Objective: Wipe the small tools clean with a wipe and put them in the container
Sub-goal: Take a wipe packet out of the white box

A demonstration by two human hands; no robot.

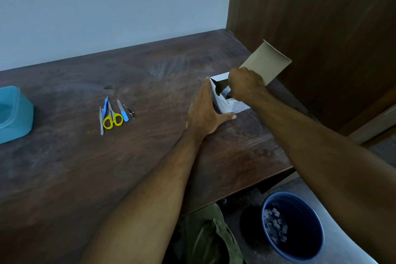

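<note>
The wipe box (227,100) sits at the right end of the table (107,178), its cardboard flap (266,64) raised and tilted away toward one o'clock, with the opening directly beneath my right hand (246,85). That is the deciding relation: the wipes, if any remain, lie straight down from my right fingertips inside the dark slot; no wipe is visible, so I cannot confirm one is pinched. My right fingers are curled and bunched, knuckles up, dipping into the opening; whether they hold anything I cannot tell. My left hand (205,111) lies at the box's nine o'clock side, fingers straight and pressed flat against its wall, thumb hooked along the near bottom corner, bracing the box against the pull. Both forearms reach in from five and six o'clock. The small tools (115,114) lie well apart at nine o'clock from the box, in a tight row with long axes running roughly twelve to six: yellow-handled scissors (112,121), a blue-handled file (123,111), and slimmer metal pieces. The left hand is the nearer to them. The blue container (15,113) stands further out at nine o'clock, at the table's left edge. My judgement: drawing a wipe is the step in hand; no tool is cleaned yet.
</note>
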